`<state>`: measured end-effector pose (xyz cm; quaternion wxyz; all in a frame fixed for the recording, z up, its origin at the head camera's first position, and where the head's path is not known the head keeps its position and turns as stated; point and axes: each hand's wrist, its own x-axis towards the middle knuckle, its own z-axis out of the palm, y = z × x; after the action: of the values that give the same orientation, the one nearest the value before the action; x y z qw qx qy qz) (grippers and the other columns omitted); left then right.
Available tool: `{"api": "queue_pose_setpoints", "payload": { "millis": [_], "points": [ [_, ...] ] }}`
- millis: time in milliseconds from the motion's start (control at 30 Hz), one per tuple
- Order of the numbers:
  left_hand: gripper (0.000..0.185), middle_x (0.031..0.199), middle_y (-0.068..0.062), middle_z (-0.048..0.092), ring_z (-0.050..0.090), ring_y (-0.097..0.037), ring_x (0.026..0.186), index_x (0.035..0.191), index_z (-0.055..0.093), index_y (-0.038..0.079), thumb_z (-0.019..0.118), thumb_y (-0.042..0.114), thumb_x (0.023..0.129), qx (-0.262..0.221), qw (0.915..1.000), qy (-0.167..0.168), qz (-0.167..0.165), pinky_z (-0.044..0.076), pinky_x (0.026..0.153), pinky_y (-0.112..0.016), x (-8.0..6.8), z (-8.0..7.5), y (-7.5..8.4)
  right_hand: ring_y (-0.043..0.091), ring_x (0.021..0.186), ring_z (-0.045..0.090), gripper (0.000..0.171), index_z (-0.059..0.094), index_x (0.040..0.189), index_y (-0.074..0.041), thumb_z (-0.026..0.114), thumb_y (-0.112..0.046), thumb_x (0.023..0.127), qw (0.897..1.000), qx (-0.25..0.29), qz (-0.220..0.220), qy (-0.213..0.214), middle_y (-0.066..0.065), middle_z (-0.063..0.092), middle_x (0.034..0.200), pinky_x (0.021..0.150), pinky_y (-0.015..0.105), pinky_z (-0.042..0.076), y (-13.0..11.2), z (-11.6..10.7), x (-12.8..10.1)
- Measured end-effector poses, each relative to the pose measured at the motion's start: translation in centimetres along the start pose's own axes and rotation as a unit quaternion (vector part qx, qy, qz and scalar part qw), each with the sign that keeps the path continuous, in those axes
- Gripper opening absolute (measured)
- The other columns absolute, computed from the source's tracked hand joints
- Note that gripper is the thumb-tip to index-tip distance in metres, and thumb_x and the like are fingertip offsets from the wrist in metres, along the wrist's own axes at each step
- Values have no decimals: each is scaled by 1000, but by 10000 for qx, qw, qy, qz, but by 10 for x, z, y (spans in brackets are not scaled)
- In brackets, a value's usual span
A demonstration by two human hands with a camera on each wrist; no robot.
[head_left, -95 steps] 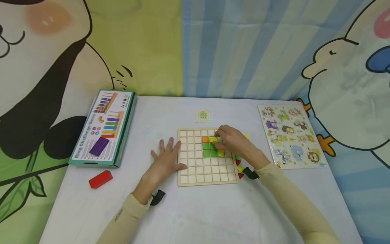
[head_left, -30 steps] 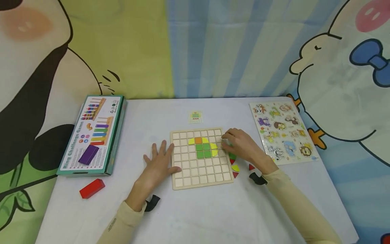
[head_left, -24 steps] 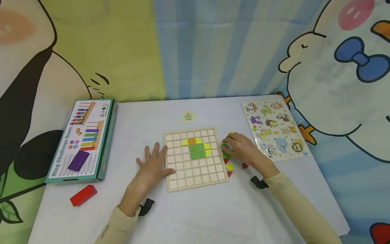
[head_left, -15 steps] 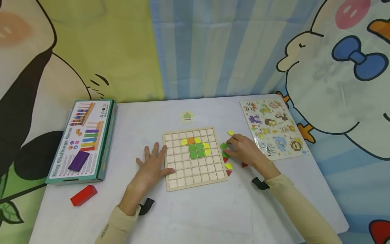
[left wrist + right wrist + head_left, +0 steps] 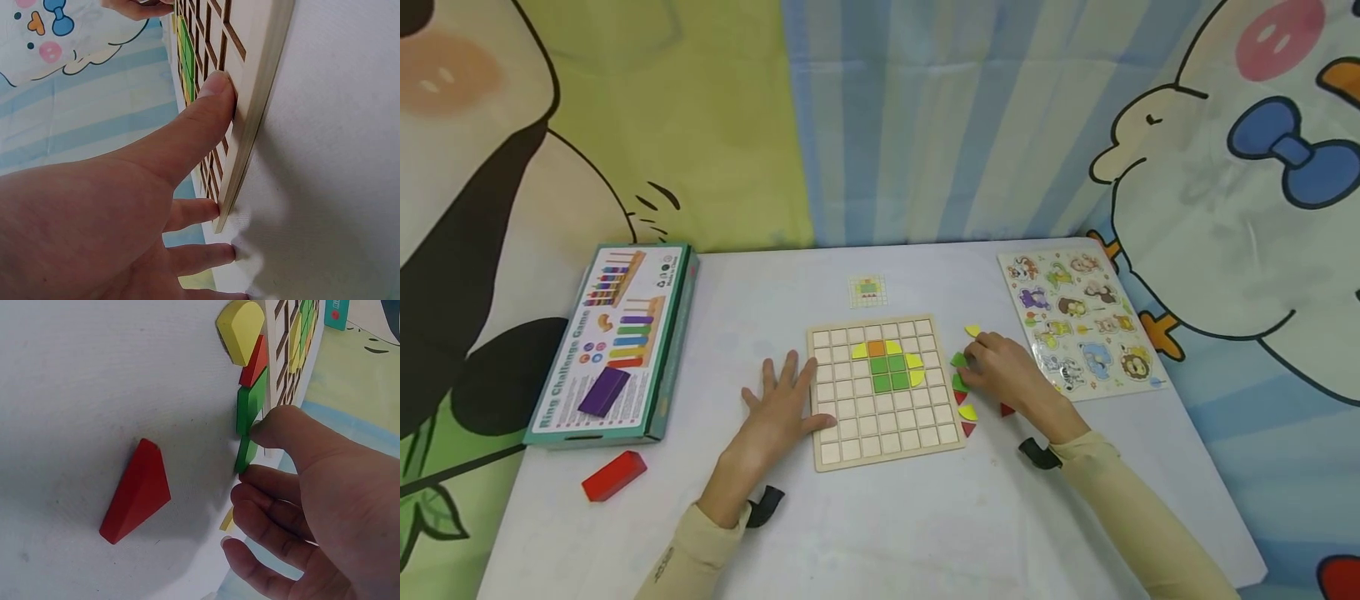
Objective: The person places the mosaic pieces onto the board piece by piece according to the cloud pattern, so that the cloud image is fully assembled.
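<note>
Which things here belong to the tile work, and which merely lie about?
In use: wooden grid board under the left hand; green square tile pinched by the right hand; loose yellow, red and green tiles; small pattern card.

Lying about: ring game box; red block; animal peg puzzle.

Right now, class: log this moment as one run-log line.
left hand: flat, steadying grid board | right hand: grip pinching green piece beside board | placed: orange, green, yellow pieces | loose: red triangle
</note>
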<state>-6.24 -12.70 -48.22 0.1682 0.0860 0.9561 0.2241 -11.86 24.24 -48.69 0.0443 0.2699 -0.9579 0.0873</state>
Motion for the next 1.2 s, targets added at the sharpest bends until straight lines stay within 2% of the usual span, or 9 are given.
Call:
{"api": "queue_pose_setpoints", "payload": {
  "millis": [267,667,967,1200],
  "points": [
    [103,167,-29,7,-3,-63,148,161,22,5,78,45,85,-22,10000,-50,-39,9,100,-90,0,-1,0,19,74,60,26,75,95,0,81,-23,84,9999,-58,-104,-8,8,67,87,64,33,53,1,1,1],
    [101,167,-29,10,0,-63,148,161,25,5,79,43,84,-40,10000,-20,-31,11,100,-89,-3,-2,1,20,81,61,27,73,102,2,78,-20,87,9996,240,-75,-132,9,66,93,70,34,55,3,0,-1],
    [101,166,-30,12,2,-64,148,160,26,5,80,43,84,-77,9999,65,2,12,99,-90,-4,-1,1,23,93,65,29,73,105,2,79,-20,87,9980,417,-444,155,11,68,101,78,36,58,-1,-2,8],
    [101,167,-29,9,-1,-62,149,161,24,6,79,44,84,-166,9999,-8,-26,10,101,-89,-3,-2,3,23,94,65,24,73,102,0,78,-20,89,9952,471,-857,99,10,68,101,76,34,59,-17,-3,22]
  ]
}}
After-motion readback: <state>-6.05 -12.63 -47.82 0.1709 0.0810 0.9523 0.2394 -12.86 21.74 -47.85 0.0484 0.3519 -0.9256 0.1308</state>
